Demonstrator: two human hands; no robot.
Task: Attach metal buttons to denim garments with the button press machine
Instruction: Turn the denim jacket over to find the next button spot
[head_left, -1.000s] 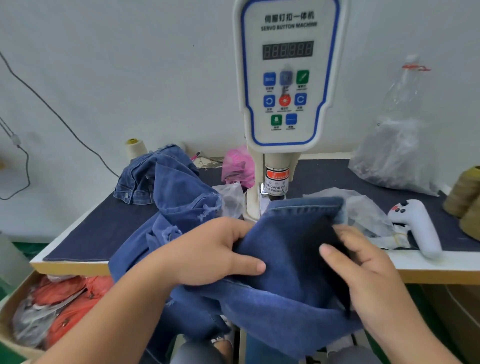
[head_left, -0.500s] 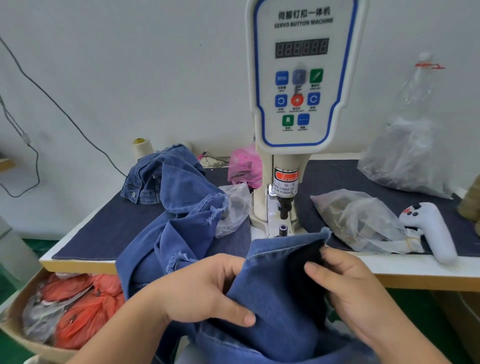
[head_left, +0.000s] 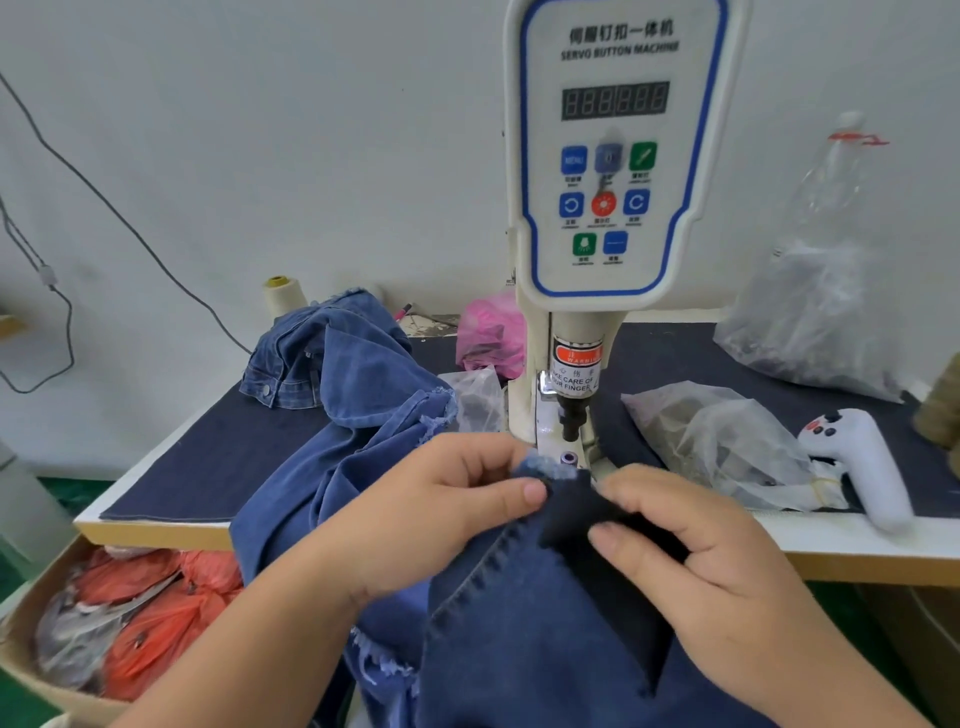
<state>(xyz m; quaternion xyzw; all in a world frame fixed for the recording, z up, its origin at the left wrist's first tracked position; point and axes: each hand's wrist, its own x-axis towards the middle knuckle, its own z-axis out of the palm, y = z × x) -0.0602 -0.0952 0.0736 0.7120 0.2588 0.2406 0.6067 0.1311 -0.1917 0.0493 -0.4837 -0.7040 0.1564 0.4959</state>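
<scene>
Both hands hold one dark denim garment (head_left: 519, 623) at the table's (head_left: 208, 467) front edge, just below the button press machine (head_left: 613, 208). Left hand (head_left: 447, 514): fingers curled round the cloth's upper corner, thumb pressed on top. Right hand (head_left: 691, 551): thumb and fingers pinch a darker fold of the same cloth. The hands sit close together, not touching. The cloth's frayed pale corner lies just in front of the machine's lower die (head_left: 567, 458), near but not on it; punch (head_left: 571, 415) stands raised above. A second, lighter denim garment (head_left: 337, 374) is heaped on the table left of the machine. Clear plastic bags (head_left: 727, 441) lie right of the machine, a white handheld controller (head_left: 862, 467) beside them. Pink bag (head_left: 488, 332) behind. Cardboard box (head_left: 31, 665) with orange bags below the table, left.
</scene>
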